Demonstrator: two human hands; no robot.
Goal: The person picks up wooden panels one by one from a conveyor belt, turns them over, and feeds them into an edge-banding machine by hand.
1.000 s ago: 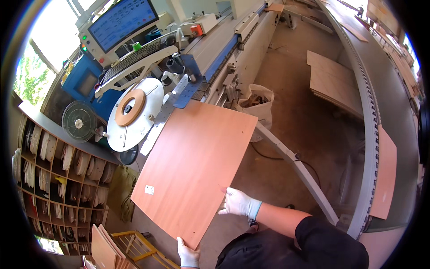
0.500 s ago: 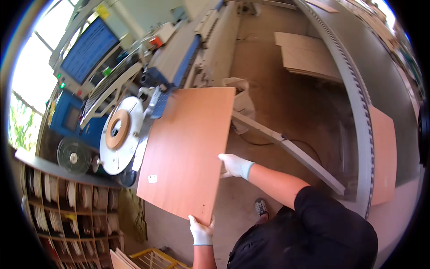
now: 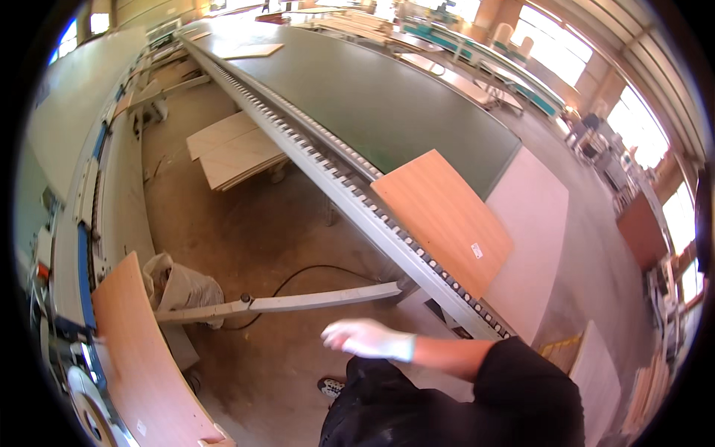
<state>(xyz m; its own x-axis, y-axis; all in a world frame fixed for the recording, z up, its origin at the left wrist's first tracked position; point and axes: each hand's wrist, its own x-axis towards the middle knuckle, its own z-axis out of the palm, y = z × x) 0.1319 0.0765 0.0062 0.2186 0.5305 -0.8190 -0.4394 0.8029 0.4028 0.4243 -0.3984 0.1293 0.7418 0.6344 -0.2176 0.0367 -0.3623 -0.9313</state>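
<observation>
A wood-grain panel (image 3: 141, 350) with a small label lies along the machine at the lower left. My left hand (image 3: 216, 438), gloved and mostly cut off at the bottom edge, grips its near corner. My right hand (image 3: 365, 339), gloved and motion-blurred, is off the panel over the floor, fingers apart and loosely bent, holding nothing. A second labelled panel (image 3: 439, 220) lies on the long roller-edged table (image 3: 387, 97) to the right, partly over a pale board (image 3: 536, 216).
A pale slanted bar (image 3: 328, 299) crosses the gap beside a sack (image 3: 186, 294); a black cable loops on the floor. Stacked boards (image 3: 234, 153) sit low under the table. Machines (image 3: 514, 86) and more boards stand farther back.
The view has swung right toward the long table, so the held panel sits at the lower left. My right hand has let go of the panel's side and moved away from it.
</observation>
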